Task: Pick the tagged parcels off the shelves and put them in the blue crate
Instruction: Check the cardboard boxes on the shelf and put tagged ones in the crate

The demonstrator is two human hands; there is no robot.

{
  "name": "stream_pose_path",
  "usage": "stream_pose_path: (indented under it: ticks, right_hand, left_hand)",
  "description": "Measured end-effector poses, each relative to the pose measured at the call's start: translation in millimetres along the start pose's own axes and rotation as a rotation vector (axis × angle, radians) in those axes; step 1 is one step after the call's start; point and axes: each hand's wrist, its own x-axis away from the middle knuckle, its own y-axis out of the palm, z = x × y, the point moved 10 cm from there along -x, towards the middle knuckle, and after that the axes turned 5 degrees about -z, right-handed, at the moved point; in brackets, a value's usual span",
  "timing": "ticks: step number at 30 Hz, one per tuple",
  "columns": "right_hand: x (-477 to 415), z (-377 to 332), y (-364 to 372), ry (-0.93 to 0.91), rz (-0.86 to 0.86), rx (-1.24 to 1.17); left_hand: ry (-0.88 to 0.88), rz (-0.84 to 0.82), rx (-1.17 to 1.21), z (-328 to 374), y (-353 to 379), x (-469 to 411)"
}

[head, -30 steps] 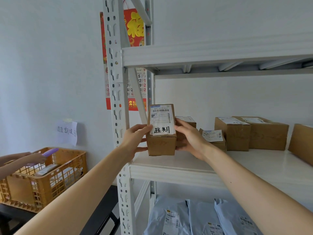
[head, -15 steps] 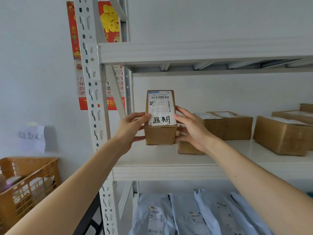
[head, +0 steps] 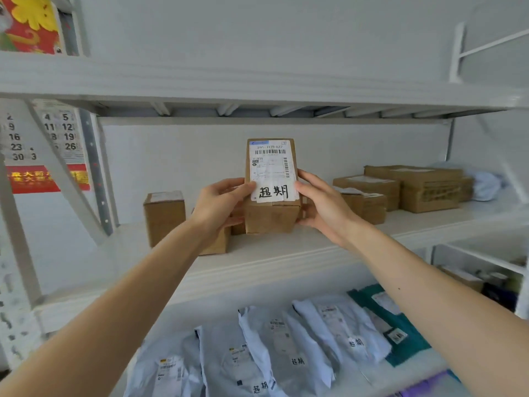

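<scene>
Carried rightward, tagged box (head: 272, 196) clamped by left hand (head: 219, 206) and right hand (head: 325, 209) — fingers (head: 230, 222) partly hidden behind it.

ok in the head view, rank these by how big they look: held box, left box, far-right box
1-2. Held box and far-right box: about alike; the held one is nearer the camera, so I won't rank them.
3. Left box: clearly smallest.
</scene>
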Motion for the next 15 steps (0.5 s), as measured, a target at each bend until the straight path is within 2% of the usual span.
stream_pose_path:
  ticks: [6,15]
  right_hand:
    - [53,-1,-134,0.032,0.162,0.040]
    - [141,21,-290,0.158,0.356,0.135]
  left_hand:
    - [-0.031,-0.153,0.055,-23,141,-14]
    - [-0.121,-0.345,0.091,-69,315,-3]
